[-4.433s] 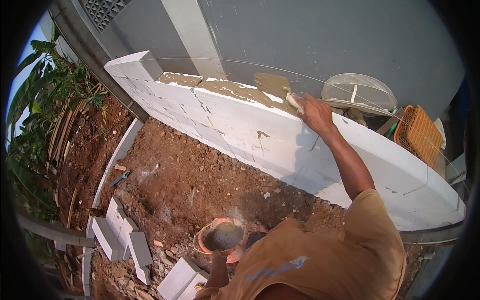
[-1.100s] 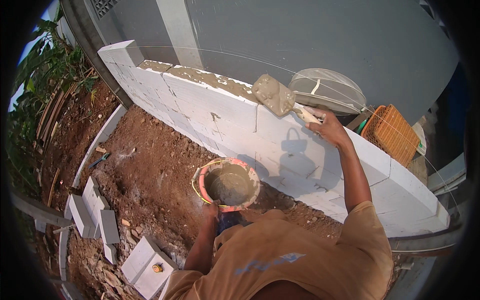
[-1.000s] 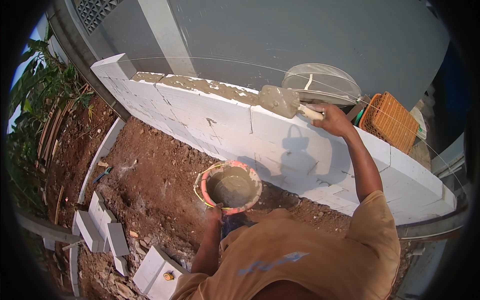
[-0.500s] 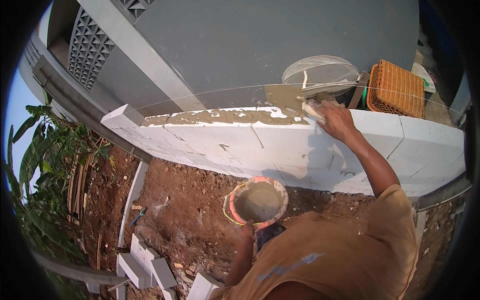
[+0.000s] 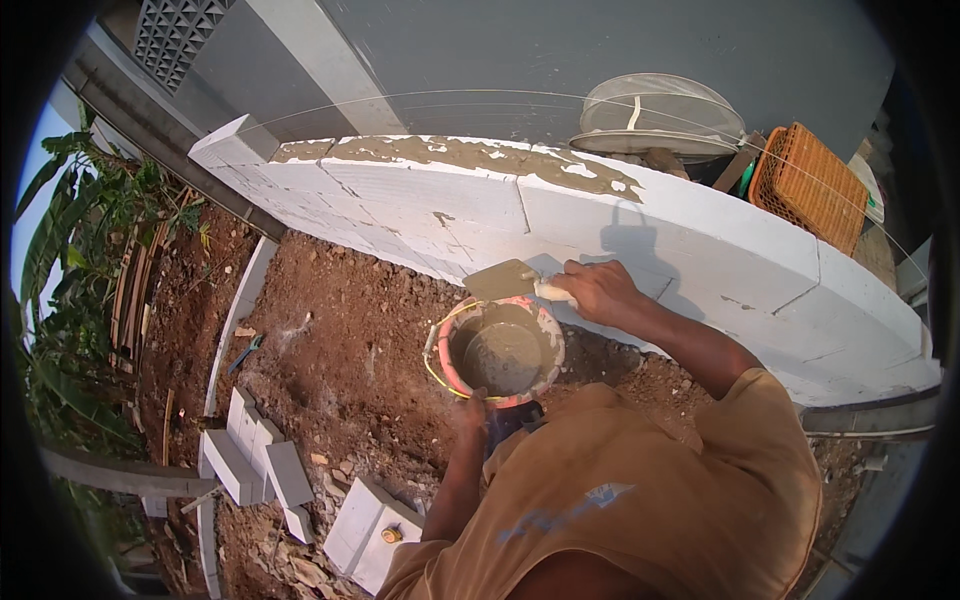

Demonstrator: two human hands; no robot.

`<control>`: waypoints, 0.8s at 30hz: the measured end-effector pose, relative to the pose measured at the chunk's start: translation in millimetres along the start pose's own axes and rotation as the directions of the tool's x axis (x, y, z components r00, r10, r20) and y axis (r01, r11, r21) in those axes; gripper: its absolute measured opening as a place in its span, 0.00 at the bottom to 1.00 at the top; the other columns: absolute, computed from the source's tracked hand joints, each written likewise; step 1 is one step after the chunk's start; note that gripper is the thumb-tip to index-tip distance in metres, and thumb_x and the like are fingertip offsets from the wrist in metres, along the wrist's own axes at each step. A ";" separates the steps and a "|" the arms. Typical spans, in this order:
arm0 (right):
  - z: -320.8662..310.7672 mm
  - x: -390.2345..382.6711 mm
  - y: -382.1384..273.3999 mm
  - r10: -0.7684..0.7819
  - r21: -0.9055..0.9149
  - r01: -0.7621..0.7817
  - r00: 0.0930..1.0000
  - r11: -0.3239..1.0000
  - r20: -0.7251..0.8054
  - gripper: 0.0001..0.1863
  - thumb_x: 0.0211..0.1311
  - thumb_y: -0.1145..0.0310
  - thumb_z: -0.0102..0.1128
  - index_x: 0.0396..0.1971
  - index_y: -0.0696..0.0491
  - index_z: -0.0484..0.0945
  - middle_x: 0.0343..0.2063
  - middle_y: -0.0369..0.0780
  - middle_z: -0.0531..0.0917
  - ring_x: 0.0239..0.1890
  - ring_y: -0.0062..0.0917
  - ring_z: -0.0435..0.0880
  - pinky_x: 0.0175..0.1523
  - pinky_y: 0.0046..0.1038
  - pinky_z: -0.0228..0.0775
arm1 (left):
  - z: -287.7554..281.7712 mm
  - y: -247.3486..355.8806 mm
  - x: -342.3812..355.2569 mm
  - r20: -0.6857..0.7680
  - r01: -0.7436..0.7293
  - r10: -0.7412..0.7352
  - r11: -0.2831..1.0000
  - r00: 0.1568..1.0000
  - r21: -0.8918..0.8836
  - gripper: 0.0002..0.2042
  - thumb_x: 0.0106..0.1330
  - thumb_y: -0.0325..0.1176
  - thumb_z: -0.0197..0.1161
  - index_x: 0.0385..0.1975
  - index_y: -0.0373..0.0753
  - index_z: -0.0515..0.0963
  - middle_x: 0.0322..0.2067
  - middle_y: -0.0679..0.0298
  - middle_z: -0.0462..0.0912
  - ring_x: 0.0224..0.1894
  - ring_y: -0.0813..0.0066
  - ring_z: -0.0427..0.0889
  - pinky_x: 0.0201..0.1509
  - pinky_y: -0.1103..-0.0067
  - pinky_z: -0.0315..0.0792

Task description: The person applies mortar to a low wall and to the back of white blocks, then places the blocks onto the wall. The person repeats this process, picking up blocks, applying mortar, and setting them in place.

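While the right hand [image 5: 600, 292] is closed around the pale handle of a trowel [image 5: 505, 281], its grip full and tight on that handle, the mortar-smeared blade sticks out to the person's left and hangs just above the far rim of the bucket [image 5: 500, 350]. The left hand [image 5: 472, 410] is closed on the near rim of that bucket, fingers hooked over the edge, holding it up off the ground. The bucket is round with a reddish, mortar-caked rim and a yellow band on its left side; grey mortar [image 5: 503, 358] lies in its bottom, directly below and a little nearer than the trowel blade.

Just beyond the bucket runs a low wall of white blocks [image 5: 620, 240], curving across the view. A ragged bed of brown-grey mortar [image 5: 450, 155] is spread along the wall's top on the stretch left of and beyond the bucket, while the top to the right of the bucket is bare white. The shadow of the arm falls on the wall face right behind the right hand. Near side of the wall, left of the bucket, lies reddish-brown dug soil [image 5: 340, 340]. Farther left and nearer than the bucket, loose white blocks [image 5: 265, 465] lie on the soil. Behind the wall, right of the bucket, stand an orange woven basket [image 5: 810, 185] and a round mesh sieve [image 5: 660, 115].
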State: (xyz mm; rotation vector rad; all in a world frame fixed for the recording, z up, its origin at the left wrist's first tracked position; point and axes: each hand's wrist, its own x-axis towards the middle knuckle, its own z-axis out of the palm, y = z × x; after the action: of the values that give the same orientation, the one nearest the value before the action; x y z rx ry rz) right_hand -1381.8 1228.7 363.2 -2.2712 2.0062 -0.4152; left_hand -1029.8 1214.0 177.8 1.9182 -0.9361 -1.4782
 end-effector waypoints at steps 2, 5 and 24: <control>74.4 1.2 -11.2 -0.035 -0.038 0.043 0.980 0.998 0.194 0.17 0.59 0.66 0.64 0.49 0.46 0.82 0.40 0.41 0.82 0.40 0.36 0.86 0.43 0.41 0.78 | 4.9 -13.2 12.3 -0.035 0.035 -0.036 0.999 0.999 -0.026 0.09 0.58 0.30 0.68 0.32 0.31 0.78 0.24 0.62 0.80 0.18 0.74 0.77 0.22 0.76 0.71; 197.7 -9.6 -17.7 -0.083 -0.114 0.134 0.925 0.984 0.370 0.13 0.57 0.65 0.64 0.42 0.50 0.83 0.38 0.45 0.85 0.43 0.39 0.87 0.46 0.42 0.78 | 14.5 3.4 -20.6 -0.002 -0.109 0.109 0.993 0.994 -0.048 0.08 0.59 0.31 0.68 0.29 0.32 0.79 0.21 0.63 0.79 0.19 0.74 0.78 0.23 0.76 0.71; -17.1 -69.7 46.5 0.329 0.831 -0.519 0.835 0.199 0.442 0.27 0.60 0.71 0.64 0.62 0.50 0.78 0.23 0.31 0.81 0.19 0.12 0.73 0.23 0.18 0.64 | -2.5 6.1 2.7 0.009 0.055 -0.056 0.998 0.998 0.034 0.12 0.61 0.35 0.67 0.36 0.32 0.80 0.22 0.60 0.80 0.20 0.73 0.76 0.23 0.76 0.68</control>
State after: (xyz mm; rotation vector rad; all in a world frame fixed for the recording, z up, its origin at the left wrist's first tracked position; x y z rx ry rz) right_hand -1438.1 1292.8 358.2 -0.8970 1.4885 -0.9591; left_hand -1028.1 1208.1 181.5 1.9776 -0.9250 -1.5136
